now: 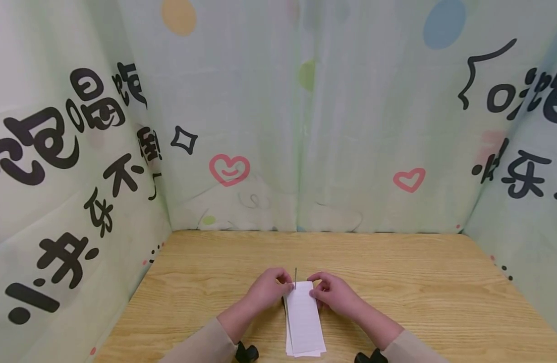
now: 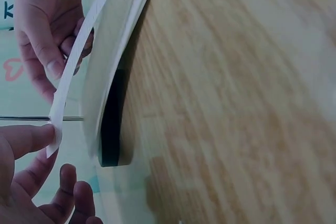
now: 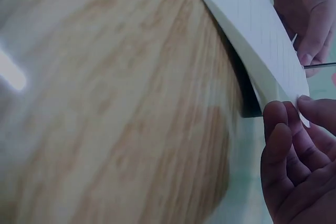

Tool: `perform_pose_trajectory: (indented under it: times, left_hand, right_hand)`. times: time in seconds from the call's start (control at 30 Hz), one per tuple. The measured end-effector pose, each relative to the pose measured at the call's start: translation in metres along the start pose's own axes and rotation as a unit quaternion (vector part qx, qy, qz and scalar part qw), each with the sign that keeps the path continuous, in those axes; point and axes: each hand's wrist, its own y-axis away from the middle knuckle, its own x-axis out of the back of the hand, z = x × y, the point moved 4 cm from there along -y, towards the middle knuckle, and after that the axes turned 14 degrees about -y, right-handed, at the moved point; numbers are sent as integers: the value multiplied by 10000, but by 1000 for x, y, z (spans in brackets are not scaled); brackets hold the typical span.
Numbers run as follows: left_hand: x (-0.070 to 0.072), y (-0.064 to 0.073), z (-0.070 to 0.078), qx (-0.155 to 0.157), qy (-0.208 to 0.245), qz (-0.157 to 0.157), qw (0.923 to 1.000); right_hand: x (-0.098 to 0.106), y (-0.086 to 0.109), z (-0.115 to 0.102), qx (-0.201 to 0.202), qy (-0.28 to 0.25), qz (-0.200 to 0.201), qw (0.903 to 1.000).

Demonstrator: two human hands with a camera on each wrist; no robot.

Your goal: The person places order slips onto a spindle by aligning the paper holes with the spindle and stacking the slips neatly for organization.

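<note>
A long white lined paper slip [image 1: 307, 320] lies lengthwise at the table's front, over other slips [image 1: 288, 344]. My left hand [image 1: 269, 291] pinches its top left corner, while thumb and fingers of my right hand [image 1: 337, 296] pinch the top right corner. Between the hands a thin metal spike [image 1: 295, 274] stands upright. In the left wrist view the spike shows on both sides of the top slip, which is raised from the stack at this end. Beneath the stack sits a black base [image 2: 111, 129], mostly hidden from above.
The wooden table [image 1: 206, 257] extends around the slips. Printed curtains [image 1: 351, 126] enclose its back and both sides. Two black objects, one of them a black piece [image 1: 246, 352], show by the sleeves at the front edge.
</note>
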Motion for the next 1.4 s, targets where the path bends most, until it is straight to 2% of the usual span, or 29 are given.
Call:
perform_pose_trajectory:
  times: [0.43, 0.77, 1.0, 1.13, 1.27, 1.4]
  left_hand:
    - [-6, -3, -7, 111, -389, -161, 9991]
    - [-8, -7, -11, 21, -679, -241, 9974]
    - [-6, -4, -10, -16, -672, -242, 9974]
    - [-5, -2, -10, 66, -671, -247, 9974]
    - [-4, -2, -11, 212, -584, -234, 9978]
    - [-3, 0, -11, 196, -537, -174, 9982]
  right_hand:
    - [-4, -1, 3, -51, 198, -390, 9990]
    - [-6, -1, 1, -110, 442, -487, 9978]
    - [-9, -3, 1, -90, 577, -552, 9968]
    - [-8, -3, 0, -98, 689, -555, 9960]
    - [-3, 0, 1, -97, 783, -471, 9958]
    - [6, 8, 3, -113, 857, -356, 9956]
